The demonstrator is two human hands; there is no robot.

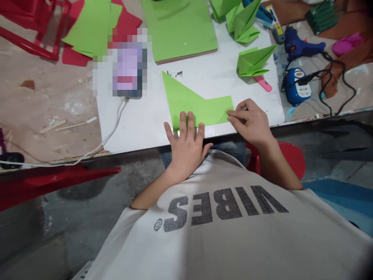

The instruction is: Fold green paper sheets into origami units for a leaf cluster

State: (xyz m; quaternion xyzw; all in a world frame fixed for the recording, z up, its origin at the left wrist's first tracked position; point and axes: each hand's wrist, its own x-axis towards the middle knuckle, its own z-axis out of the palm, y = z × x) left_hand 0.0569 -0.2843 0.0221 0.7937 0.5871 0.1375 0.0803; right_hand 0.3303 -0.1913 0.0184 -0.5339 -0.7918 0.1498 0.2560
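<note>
A folded sheet of light green paper [201, 111] lies on the white board in front of me, its left part rising to a sharp point. My left hand [186, 149] rests flat on the paper's lower left edge with fingers spread. At the right end, my right hand [252, 122] pinches the paper's edge between thumb and fingers. Beyond it stands a folded green paper piece [253, 62] with pointed flaps, and more folded green paper pieces [241, 21] sit farther back.
A stack of green paper [183, 35] lies at the back. The blurred phone [128, 70] trails a white cable [116, 120]. On the right are a pink-handled tool [264, 83], a cutter [276, 25], a blue glue gun [301, 44] and a blue power socket [298, 87]. Red and green sheets [96, 27] lie left.
</note>
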